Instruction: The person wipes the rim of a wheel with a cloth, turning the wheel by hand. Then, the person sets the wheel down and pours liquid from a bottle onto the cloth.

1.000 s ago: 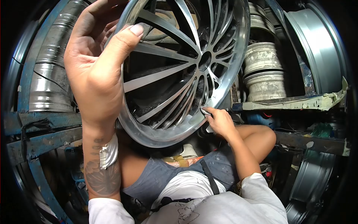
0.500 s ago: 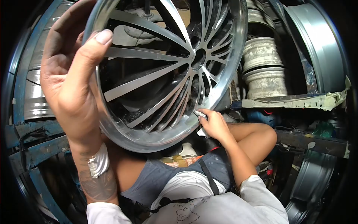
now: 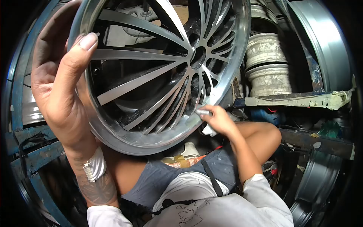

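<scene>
A large silver wheel rim (image 3: 132, 145) with many spokes is held tilted in front of me. My left hand (image 3: 62, 79) grips its left edge, the thumb over the front lip and the fingers behind. Low on the right, my right hand (image 3: 219, 120) pinches a whitish cloth or pad (image 3: 209, 129) against the inner face of the rim. Part of that cloth hangs below the fingers. A white wrap (image 3: 94, 166) is around my left forearm.
Metal racks stand on both sides, with a blue frame (image 3: 41, 189) at the left. Worn whitish rims (image 3: 269, 80) are stacked at the right, beside a silver rim (image 3: 328, 45). A taped shelf edge (image 3: 298, 102) crosses below them. Another rim (image 3: 317, 176) lies lower right.
The rim and my left hand have shifted slightly left. My right hand has turned a little at the rim's lower right, and more of the cloth shows below it.
</scene>
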Motion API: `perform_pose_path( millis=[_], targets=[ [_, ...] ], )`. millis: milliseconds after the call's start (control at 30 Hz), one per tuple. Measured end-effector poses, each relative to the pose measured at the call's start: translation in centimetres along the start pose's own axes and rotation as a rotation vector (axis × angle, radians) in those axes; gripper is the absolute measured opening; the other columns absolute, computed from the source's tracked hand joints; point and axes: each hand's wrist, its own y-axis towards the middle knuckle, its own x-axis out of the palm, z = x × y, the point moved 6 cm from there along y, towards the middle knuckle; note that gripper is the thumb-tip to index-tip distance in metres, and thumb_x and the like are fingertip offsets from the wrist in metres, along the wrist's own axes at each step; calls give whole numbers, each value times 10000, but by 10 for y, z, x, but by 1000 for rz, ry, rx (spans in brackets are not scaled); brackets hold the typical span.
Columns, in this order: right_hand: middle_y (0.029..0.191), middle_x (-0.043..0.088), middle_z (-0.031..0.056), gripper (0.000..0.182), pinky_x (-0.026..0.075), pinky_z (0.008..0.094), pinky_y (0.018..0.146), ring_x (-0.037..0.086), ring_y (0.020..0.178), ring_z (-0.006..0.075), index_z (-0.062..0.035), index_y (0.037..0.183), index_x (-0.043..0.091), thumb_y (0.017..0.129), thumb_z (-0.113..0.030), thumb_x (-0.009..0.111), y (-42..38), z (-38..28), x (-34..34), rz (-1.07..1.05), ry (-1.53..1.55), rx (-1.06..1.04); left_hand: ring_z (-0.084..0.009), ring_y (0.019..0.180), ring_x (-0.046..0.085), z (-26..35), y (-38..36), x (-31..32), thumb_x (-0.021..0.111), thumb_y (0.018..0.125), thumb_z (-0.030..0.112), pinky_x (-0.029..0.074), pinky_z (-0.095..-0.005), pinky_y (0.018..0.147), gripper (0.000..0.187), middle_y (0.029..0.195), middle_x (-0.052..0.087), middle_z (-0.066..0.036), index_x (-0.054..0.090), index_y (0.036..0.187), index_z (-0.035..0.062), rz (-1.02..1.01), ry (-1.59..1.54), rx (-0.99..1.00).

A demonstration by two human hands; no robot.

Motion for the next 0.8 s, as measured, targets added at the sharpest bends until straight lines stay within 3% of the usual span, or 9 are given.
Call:
perform_pose_path(
  millis=[100, 200, 300, 333, 367, 433, 567, 600, 800],
  targets=[
    [1072, 737, 254, 344, 545, 422, 946, 727, 1025, 381, -101, 1225, 732, 899, -201, 688, 9, 14, -11, 33, 118, 107, -229, 1144, 707, 10, 3, 10, 583, 985, 89, 564, -346, 1034, 411, 1294, 680, -202, 591, 1365, -67, 63, -55, 96],
    [1070, 747, 243, 342, 564, 406, 896, 742, 1005, 354, -73, 1225, 731, 905, -181, 677, -9, -21, 3, 50, -79, -111, -232, 1146, 704, 9, 1, 5, 585, 983, 88, 557, -346, 1037, 406, 1289, 681, -201, 595, 1358, -67, 47, 16, 101],
    [1050, 757, 199, 318, 542, 376, 908, 729, 978, 318, -30, 1235, 709, 931, -119, 674, 13, 23, -8, -9, 170, 120, -236, 1150, 700, 12, 2, 10, 588, 986, 91, 550, -345, 1038, 403, 1289, 680, -201, 598, 1357, -66, 51, 33, 101],
    [1117, 738, 240, 348, 523, 408, 974, 707, 1082, 389, -43, 1235, 708, 910, -166, 690, 9, 11, -8, -31, 214, 163, -238, 1151, 699, 12, 1, 11, 590, 987, 92, 547, -347, 1040, 404, 1290, 679, -202, 598, 1358, -67, 64, 39, 123],
    [1131, 739, 238, 353, 527, 414, 982, 713, 1093, 364, -42, 1222, 717, 903, -191, 695, -1, -10, -13, 52, -72, 94, -241, 1153, 698, 13, 1, 11, 594, 986, 93, 542, -351, 1045, 405, 1291, 678, -203, 599, 1358, -67, 64, 47, 130],
    [1147, 736, 240, 363, 524, 418, 997, 711, 1113, 356, -41, 1214, 724, 897, -214, 699, -13, -35, 2, -15, -127, 14, -247, 1156, 696, 15, 1, 12, 603, 984, 93, 533, -358, 1054, 408, 1294, 675, -206, 599, 1359, -67, 65, 61, 144],
    [1118, 729, 248, 337, 536, 456, 978, 700, 1075, 408, -114, 1202, 746, 888, -211, 674, 9, 12, -6, -19, 142, 141, -253, 1161, 694, 17, 1, 12, 611, 979, 92, 527, -364, 1063, 415, 1295, 674, -209, 597, 1359, -72, 85, 89, 160],
    [1093, 743, 236, 352, 549, 432, 939, 725, 1017, 382, -51, 1211, 726, 890, -191, 690, 0, -7, -7, 74, -91, 98, -255, 1164, 693, 17, 1, 12, 613, 979, 92, 526, -365, 1065, 415, 1296, 673, -209, 597, 1359, -74, 90, 92, 155],
    [1083, 739, 242, 362, 557, 446, 923, 719, 1041, 391, -76, 1225, 721, 885, -197, 691, -5, -18, -12, 75, -129, 66, -263, 1176, 690, 18, 1, 9, 620, 982, 83, 528, -365, 1068, 390, 1305, 668, -207, 617, 1335, -82, 28, 145, 201]
  ],
)
